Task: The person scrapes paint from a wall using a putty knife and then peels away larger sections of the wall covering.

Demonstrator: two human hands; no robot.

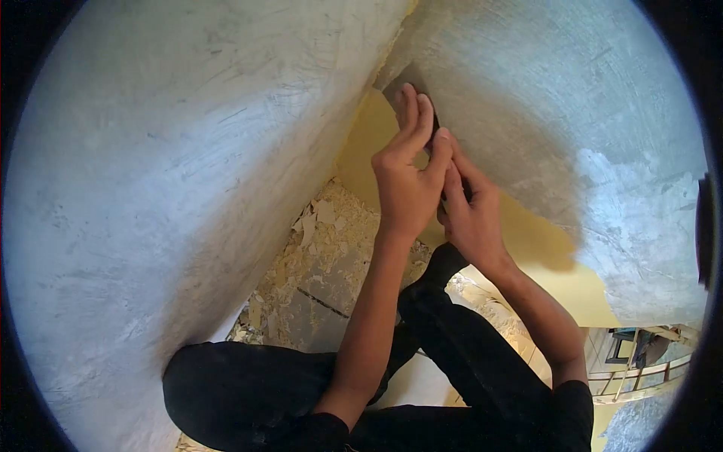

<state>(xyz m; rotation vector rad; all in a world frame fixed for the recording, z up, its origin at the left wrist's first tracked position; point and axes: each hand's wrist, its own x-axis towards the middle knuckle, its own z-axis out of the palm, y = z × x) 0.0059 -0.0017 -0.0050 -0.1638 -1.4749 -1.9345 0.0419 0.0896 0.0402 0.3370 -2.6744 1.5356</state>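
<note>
We find the scraper point(393, 89) at the right wall point(542, 83), its long axis running from the right hand point(476, 220) up and leftward. That hand is closed around the near end; the left hand point(410, 177), nearer the far end, lies extended along it, and whether it grips we cannot tell. The left wall point(151, 188) bounds the far end closely. Flakes point(325, 212) lie below, near a foot point(446, 264).
</note>
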